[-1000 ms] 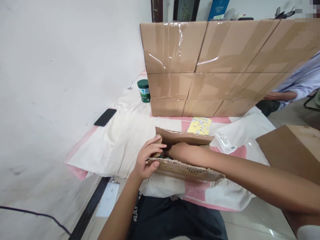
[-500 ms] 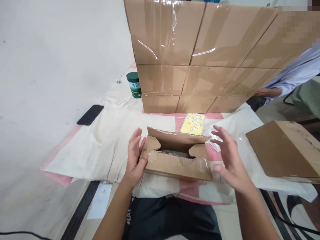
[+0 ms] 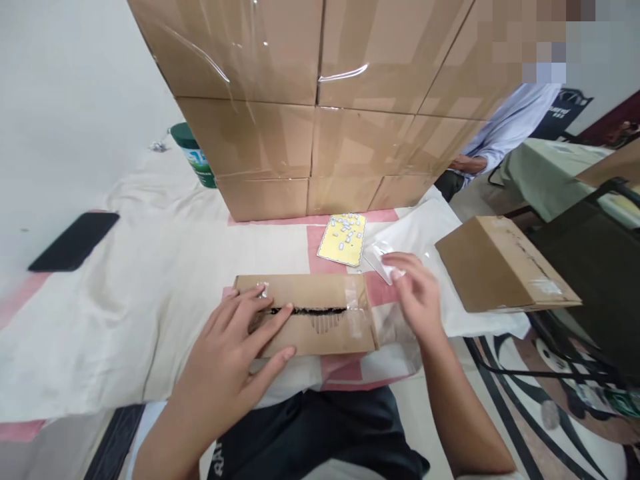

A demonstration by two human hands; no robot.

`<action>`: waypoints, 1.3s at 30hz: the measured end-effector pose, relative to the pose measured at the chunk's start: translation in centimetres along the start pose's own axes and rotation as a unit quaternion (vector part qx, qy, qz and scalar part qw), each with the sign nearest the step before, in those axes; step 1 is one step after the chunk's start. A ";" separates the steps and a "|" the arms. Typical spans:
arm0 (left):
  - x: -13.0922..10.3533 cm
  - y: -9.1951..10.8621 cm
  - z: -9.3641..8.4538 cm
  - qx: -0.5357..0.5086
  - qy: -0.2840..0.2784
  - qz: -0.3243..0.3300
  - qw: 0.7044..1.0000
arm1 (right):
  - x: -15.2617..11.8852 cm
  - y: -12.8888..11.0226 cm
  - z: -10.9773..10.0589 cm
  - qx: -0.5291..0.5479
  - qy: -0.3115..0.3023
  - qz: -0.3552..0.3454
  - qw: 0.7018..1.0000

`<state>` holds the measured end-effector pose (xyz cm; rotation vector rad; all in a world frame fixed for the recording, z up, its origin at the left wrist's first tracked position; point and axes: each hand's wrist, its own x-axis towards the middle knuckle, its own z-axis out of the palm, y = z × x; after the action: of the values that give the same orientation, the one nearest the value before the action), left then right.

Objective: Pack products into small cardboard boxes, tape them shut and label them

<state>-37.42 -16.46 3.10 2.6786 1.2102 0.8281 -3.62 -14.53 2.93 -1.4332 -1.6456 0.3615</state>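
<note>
A small cardboard box (image 3: 300,340) lies in front of me, its top flaps folded down with a dark torn slit between them. My left hand (image 3: 240,340) rests on the box's left part, fingers spread. Right of the box, my right hand (image 3: 415,293) is closed at a piece of clear plastic or tape (image 3: 383,250); its fingertips pinch the edge. Just behind the box is a yellow card (image 3: 343,239) covered with small white pieces.
A tall stack of taped cartons (image 3: 280,140) stands behind. A phone (image 3: 75,241) and a green tub (image 3: 193,155) are at left. Another carton (image 3: 485,267) and a chair (image 3: 595,260) are at right. A person's sleeve (image 3: 515,127) shows behind the stack.
The box's raised flap has been folded down. My left hand has moved from its side onto the top, and my right hand has closed at the plastic. The view has shifted right.
</note>
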 end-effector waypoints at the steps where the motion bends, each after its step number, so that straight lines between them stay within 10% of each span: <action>1: -0.1 -0.1 0.1 -0.005 -0.005 0.005 1.000 | 0.6 1.4 -0.8 -0.034 0.043 0.063 0.997; 5: -0.4 -0.8 0.3 -0.002 -0.010 0.020 1.000 | 3.6 6.7 -3.1 -0.060 -0.034 0.299 0.952; 12: -0.4 -0.9 0.5 0.006 -0.001 0.019 1.000 | 7.0 9.2 -4.1 -0.038 -0.211 0.462 0.860; 24: -0.9 -2.7 1.3 0.028 0.018 0.077 0.996 | 8.8 8.3 -3.5 -0.015 -0.289 0.530 0.797; 39: -1.0 -2.8 1.3 0.046 0.033 0.077 0.995 | 8.1 9.1 -3.9 -0.002 -0.270 0.508 0.818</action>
<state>-39.18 -15.08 0.69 2.8717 1.0906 0.9085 5.72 -5.86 2.07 -2.2694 -1.0905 1.4730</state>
